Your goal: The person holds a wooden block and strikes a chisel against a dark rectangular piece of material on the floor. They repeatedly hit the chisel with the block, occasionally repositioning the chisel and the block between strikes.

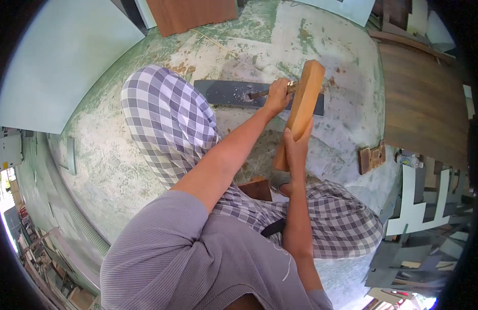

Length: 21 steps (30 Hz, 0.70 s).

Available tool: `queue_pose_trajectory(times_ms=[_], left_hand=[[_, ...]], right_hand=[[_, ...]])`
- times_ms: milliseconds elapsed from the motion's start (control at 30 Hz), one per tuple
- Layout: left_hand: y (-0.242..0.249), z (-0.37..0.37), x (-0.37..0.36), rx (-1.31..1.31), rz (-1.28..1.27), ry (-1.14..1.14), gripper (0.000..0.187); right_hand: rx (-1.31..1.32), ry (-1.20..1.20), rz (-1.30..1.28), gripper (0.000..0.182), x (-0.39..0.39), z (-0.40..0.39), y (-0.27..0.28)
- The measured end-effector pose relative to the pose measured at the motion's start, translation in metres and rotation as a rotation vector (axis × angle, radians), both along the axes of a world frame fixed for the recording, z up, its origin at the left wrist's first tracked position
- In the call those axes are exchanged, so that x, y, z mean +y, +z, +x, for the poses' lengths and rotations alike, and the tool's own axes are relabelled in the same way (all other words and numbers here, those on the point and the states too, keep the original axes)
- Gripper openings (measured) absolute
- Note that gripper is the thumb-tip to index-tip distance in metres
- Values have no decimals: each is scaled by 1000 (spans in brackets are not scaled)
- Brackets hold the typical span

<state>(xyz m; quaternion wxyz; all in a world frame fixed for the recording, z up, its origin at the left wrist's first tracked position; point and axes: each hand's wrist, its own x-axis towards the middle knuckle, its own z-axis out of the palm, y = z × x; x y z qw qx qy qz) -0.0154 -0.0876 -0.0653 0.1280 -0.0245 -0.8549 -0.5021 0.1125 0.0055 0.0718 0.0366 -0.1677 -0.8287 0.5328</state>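
Observation:
My left hand (278, 96) is closed around a chisel (258, 94), whose handle end shows past my fist. The chisel lies at a low slant, its tip right at a pale, chipped spot on a dark grey board (221, 93). Small light chips are scattered about that spot. The board rests flat on the floor, beyond my knees. In my right hand (299, 147) is a long wooden block (307, 98), gripped near its lower part and pointing up and away. Its upper end overlaps the chisel's handle end and the board's right part in this view.
A brown wood block (256, 189) lies between my legs, and a notched wood piece (372, 157) sits at right. Wide brown panels (430, 98) stand on the right, a pale panel (68, 62) at upper left. A ribbed hose (76, 206) runs along the left. The floor (347, 108) is stained.

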Motion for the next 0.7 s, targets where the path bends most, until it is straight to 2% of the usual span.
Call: queue_pose_trajectory(times_ms=[33,100,167,200,233,300,333,433,467,533,567,633,667,700], left_hand=[[-3,1,3,4,2,-7,34],[-3,-3,-3,49,1,-42,33],[-5,-1,-1,49,-13,-14,34],[-4,-1,-1,69,-22,1,35],[-1,1,-2,68,-24,-2,35],[0,0,2,60,-20,0,34],[1,-3,4,73,-14,-10,34],[0,-12,3,-2,-46,-43,35],[-2,-14,1,-2,-63,-54,34],[-10,-4,-1,-36,-87,-54,34],[-10,-3,0,-2,-88,-31,34],[-5,-3,3,50,-82,-19,34],[-6,-2,3,40,-77,-24,33],[-4,-3,4,31,-72,-30,32]], right_hand=[[-168,103,-37,82,-2,1,4],[-135,142,4,82,6,-11,9],[70,21,-34,81,9,-13,14],[63,-43,-144,84,4,-16,35],[63,-46,-146,84,3,-12,25],[192,-103,42,82,8,-5,-15],[-13,76,79,83,18,-3,-31],[-140,125,-52,84,14,-10,-13],[-145,133,-57,84,13,-16,-2],[-12,-5,-217,85,11,-20,19],[-25,-2,-223,85,7,-18,21],[111,-138,-284,86,4,-16,28],[123,-142,-280,86,5,-13,25],[5,-52,-195,87,7,-11,17]])
